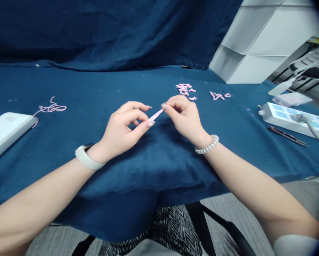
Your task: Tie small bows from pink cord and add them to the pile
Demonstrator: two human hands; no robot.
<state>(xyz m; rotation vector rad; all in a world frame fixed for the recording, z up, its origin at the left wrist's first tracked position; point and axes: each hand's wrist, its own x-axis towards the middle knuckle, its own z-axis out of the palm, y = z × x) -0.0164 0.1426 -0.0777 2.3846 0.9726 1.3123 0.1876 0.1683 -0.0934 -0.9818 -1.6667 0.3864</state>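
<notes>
Between my two hands a short bundle of pink cord (156, 115) is stretched above the blue cloth. My left hand (129, 124) pinches its lower left end between thumb and fingers, the index finger lifted away. The upper right end is pinched in the fingertips of my right hand (182, 112). Just beyond my right hand lies a small pile of knotted pink cord pieces (184, 88). A few more knotted pink pieces (217, 95) sit farther right.
At left, a loose pink cord (53, 107) trails beside a white box-like block (9, 131). A white power strip (295, 117) with a grey cable and dark tweezers (287, 136) lie at right. White stacked boxes (255, 42) stand at the back right. The blue cloth's front edge hangs over my lap.
</notes>
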